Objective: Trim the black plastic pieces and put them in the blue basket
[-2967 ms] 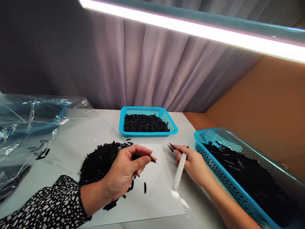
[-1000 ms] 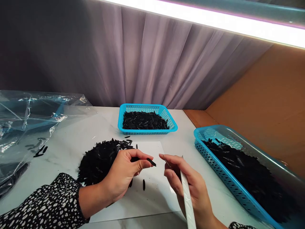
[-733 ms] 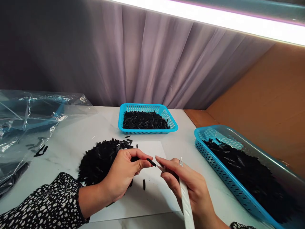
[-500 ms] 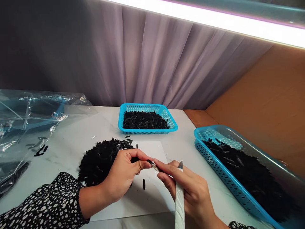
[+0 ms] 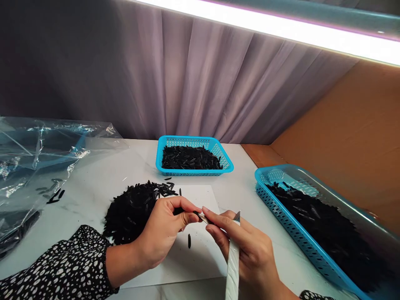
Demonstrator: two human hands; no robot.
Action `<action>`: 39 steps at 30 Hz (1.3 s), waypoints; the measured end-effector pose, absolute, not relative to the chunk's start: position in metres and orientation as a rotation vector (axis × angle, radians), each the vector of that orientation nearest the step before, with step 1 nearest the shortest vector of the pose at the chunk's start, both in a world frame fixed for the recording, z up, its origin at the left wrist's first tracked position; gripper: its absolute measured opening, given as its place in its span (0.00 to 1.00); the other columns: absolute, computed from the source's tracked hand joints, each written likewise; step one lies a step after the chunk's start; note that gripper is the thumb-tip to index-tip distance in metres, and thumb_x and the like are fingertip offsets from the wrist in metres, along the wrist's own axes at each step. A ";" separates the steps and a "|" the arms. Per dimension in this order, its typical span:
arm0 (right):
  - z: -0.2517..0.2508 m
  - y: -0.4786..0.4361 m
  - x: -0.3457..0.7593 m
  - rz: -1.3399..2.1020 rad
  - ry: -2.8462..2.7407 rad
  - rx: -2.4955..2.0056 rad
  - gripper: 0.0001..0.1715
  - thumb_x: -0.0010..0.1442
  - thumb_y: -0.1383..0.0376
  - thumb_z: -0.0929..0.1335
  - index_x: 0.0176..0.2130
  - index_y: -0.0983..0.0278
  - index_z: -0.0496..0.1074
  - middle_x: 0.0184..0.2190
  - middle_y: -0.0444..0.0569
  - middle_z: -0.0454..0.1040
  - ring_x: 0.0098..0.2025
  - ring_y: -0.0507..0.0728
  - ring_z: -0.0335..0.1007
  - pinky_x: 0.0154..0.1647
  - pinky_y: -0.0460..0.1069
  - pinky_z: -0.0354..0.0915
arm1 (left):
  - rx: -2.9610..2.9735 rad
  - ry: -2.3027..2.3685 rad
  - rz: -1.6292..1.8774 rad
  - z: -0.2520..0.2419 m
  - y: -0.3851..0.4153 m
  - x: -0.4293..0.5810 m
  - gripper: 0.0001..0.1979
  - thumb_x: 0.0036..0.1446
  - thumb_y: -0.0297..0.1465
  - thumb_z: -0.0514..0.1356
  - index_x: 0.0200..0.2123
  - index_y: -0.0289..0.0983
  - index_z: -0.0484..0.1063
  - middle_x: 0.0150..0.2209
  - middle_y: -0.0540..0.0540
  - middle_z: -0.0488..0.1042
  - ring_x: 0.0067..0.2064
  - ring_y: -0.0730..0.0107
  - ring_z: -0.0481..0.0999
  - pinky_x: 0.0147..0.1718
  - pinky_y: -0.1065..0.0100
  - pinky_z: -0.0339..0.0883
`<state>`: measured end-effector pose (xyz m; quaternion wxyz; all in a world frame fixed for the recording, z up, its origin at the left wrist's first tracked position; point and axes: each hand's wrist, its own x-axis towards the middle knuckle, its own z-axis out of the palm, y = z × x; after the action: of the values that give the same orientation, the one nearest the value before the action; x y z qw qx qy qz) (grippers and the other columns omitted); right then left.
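Over the sheet [image 5: 203, 260] on the tabletop [image 5: 103, 175], just beside the pile [image 5: 131, 210] of black pieces, the left hand [image 5: 162, 233] pinches one black piece [image 5: 196, 213] between thumb and forefinger, while the right hand [image 5: 250, 254] is closed round a white-wrapped cutter [image 5: 233, 266] whose metal tip touches that piece's end.

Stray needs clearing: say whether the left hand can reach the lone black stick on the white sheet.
Probably yes: the lone small black plastic stick lies uncovered on the white sheet beside the left hand, though that hand pinches another black piece.
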<state>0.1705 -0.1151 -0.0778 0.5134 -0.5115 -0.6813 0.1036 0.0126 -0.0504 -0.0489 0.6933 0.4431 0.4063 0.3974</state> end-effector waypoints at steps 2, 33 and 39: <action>-0.077 -0.115 0.170 0.247 -1.643 -1.228 0.18 0.64 0.69 0.69 0.52 0.57 0.78 0.27 0.46 0.74 0.25 0.53 0.69 0.25 0.48 0.70 | 0.984 0.899 0.892 -0.050 -0.052 0.013 0.07 0.42 0.31 0.73 0.22 0.36 0.79 0.21 0.52 0.73 0.25 0.76 0.65 0.29 0.71 0.60; -0.084 -0.115 0.165 0.143 -1.648 -1.144 0.18 0.64 0.72 0.69 0.53 0.62 0.76 0.26 0.45 0.72 0.24 0.52 0.68 0.22 0.46 0.66 | 1.011 0.875 0.897 -0.058 -0.057 0.011 0.06 0.46 0.31 0.71 0.23 0.36 0.79 0.24 0.50 0.75 0.29 0.74 0.67 0.31 0.72 0.59; -0.075 -0.117 0.166 0.253 -1.671 -1.215 0.14 0.64 0.70 0.69 0.50 0.63 0.78 0.24 0.44 0.73 0.22 0.52 0.68 0.21 0.46 0.66 | 0.982 0.853 0.892 -0.057 -0.057 0.012 0.07 0.45 0.32 0.72 0.23 0.37 0.79 0.21 0.52 0.72 0.23 0.78 0.58 0.25 0.72 0.55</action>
<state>0.1663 -0.1173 -0.0753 0.5056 -0.5035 -0.6927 0.1047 0.0123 -0.0571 -0.0566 0.7049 0.4415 0.3838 0.4011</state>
